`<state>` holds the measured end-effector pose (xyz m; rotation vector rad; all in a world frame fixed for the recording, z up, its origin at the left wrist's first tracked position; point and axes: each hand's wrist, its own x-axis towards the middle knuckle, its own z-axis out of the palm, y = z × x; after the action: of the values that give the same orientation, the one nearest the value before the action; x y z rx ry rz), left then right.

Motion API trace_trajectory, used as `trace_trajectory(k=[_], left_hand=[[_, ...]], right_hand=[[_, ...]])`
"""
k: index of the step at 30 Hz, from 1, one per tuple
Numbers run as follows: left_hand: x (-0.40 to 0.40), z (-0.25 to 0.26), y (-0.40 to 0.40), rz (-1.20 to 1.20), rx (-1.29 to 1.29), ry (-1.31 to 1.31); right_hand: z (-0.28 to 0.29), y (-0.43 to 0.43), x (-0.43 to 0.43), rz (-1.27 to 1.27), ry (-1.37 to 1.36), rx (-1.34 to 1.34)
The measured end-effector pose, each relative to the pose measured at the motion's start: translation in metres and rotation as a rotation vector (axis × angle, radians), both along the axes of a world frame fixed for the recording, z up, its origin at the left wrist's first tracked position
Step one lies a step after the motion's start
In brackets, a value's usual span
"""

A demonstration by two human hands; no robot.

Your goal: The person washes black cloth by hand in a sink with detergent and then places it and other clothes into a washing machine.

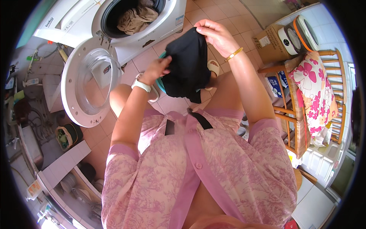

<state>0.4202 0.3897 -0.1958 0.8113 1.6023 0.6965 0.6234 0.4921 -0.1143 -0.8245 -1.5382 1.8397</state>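
Observation:
A piece of black cloth [187, 67], probably a garment, is stretched between my two hands above the floor. My left hand [155, 69], with a white watch on the wrist, grips its left edge. My right hand [215, 35] pinches its upper right corner between thumb and fingers; a gold bangle sits on that wrist. Behind the cloth shows the rim of a teal basin [161, 86], mostly hidden. Ahead stands a white Beko front-loading washing machine [143, 45] with its round door [69, 94] swung open to the left. Brown crumpled fabric [137, 21] lies inside the drum.
Cream slippers [213, 67] are on my feet on the pink tiled floor [168, 107]. To the right are a cardboard box [267, 51] and a wooden chair [291, 94] with a floral cushion [314, 88]. A bin [68, 136] and tiled shelving [67, 159] stand at left.

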Motion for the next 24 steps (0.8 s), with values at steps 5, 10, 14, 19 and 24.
trace_trajectory(k=[5, 10, 14, 19, 24], left_hand=[[0.001, 0.018, 0.006, -0.078, 0.659, 0.427], [0.007, 0.041, 0.025, -0.121, 0.605, -0.38], [0.008, 0.028, 0.027, -0.117, 0.491, -0.439], [0.006, 0.024, 0.031, -0.056, 0.385, -0.439], [0.004, 0.022, 0.034, 0.042, 0.358, -0.482]], right_hand=[[-0.024, 0.007, -0.01, 0.171, -0.018, -0.014], [-0.028, -0.001, -0.029, 0.202, -0.01, 0.052], [-0.041, 0.002, -0.028, 0.085, 0.032, 0.097], [-0.053, 0.005, -0.035, 0.084, -0.039, 0.225], [-0.054, 0.006, -0.036, 0.045, -0.033, 0.251]])
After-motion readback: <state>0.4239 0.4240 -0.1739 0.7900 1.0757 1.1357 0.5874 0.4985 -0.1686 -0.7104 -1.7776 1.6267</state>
